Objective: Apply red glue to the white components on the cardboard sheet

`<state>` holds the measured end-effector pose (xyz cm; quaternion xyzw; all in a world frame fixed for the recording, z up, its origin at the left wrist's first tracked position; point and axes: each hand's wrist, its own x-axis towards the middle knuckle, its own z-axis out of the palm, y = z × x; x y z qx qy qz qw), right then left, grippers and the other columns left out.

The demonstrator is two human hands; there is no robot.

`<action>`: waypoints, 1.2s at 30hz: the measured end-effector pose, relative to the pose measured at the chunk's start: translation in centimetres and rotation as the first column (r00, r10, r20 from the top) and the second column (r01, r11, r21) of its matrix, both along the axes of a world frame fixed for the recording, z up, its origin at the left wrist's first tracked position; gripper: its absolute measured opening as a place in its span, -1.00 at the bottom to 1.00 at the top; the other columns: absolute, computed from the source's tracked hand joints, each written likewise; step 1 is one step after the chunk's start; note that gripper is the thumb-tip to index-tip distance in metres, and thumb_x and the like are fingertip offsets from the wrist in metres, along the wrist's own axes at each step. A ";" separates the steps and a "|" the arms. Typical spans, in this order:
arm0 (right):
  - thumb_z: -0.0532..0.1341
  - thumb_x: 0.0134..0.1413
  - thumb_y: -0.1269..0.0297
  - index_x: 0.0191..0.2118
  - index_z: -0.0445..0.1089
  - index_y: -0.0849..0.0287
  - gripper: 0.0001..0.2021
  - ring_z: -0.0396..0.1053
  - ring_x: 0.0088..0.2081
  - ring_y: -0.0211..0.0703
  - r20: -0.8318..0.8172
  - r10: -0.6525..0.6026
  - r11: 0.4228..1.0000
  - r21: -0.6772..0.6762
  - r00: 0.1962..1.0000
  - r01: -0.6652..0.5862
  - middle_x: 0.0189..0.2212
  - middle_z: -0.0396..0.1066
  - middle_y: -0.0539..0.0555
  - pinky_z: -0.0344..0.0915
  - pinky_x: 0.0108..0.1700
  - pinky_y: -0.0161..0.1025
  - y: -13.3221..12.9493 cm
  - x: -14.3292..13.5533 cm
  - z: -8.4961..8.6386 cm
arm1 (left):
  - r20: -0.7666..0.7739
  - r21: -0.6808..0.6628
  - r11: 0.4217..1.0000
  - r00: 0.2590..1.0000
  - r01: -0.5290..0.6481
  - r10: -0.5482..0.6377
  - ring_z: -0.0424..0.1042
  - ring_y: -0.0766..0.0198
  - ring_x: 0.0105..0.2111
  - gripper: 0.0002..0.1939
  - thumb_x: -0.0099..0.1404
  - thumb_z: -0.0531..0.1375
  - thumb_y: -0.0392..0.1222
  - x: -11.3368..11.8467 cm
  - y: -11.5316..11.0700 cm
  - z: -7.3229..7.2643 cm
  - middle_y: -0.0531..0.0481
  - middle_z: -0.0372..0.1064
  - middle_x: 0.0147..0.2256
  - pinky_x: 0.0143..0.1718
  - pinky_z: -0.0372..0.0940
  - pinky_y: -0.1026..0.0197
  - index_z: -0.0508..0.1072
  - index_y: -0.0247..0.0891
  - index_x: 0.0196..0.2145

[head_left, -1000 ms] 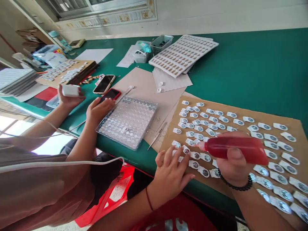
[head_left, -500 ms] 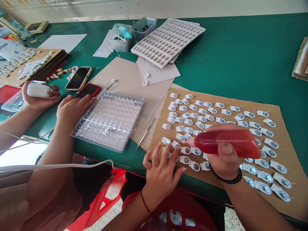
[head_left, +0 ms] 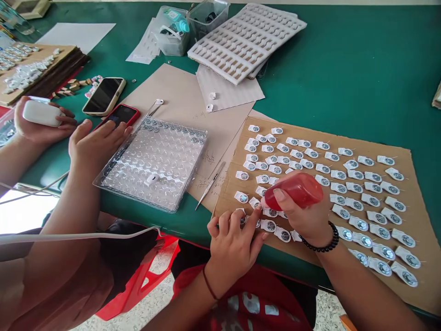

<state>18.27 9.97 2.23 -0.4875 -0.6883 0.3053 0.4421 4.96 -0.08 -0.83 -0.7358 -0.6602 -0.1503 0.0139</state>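
Rows of small white pieces with round metallic discs (head_left: 358,224) lie on a brown cardboard sheet (head_left: 406,184). My right hand (head_left: 305,216), with a black bead bracelet at the wrist, grips a red squeeze bottle (head_left: 298,191). The bottle is tilted, and its pale nozzle points down at a piece near the sheet's left side. My left hand (head_left: 236,239) rests at the sheet's front left edge, fingers spread over a few pieces, its index fingertip close to the nozzle. Some pieces are hidden under the hands and bottle.
Left of the sheet are tweezers (head_left: 210,186) and a clear tray (head_left: 155,161). Another person's hands hold a white case (head_left: 41,112) and rest by a red phone (head_left: 120,115). White slotted trays (head_left: 246,41) and plastic tubs (head_left: 172,39) stand behind. A white cable (head_left: 103,236) crosses the front left.
The red bottle has swung from lying nearly level to a steeper tilt, and my right hand has moved left with it. The camera view has shifted a little. My left hand stays nearly in place.
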 end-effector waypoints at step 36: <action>0.23 -0.03 0.14 -0.46 0.31 0.16 -0.80 0.34 -0.48 -0.26 0.129 -0.035 0.997 0.075 0.991 0.025 -0.51 0.37 -0.02 0.30 -0.44 -0.28 -0.1 -0.5 -0.1 | 0.037 0.009 1.000 0.999 0.007 -0.007 0.19 0.12 -0.17 -0.59 0.24 0.10 0.01 0.0 0.1 0.1 -0.05 0.29 -0.18 -0.12 -0.02 0.07 0.31 0.01 0.06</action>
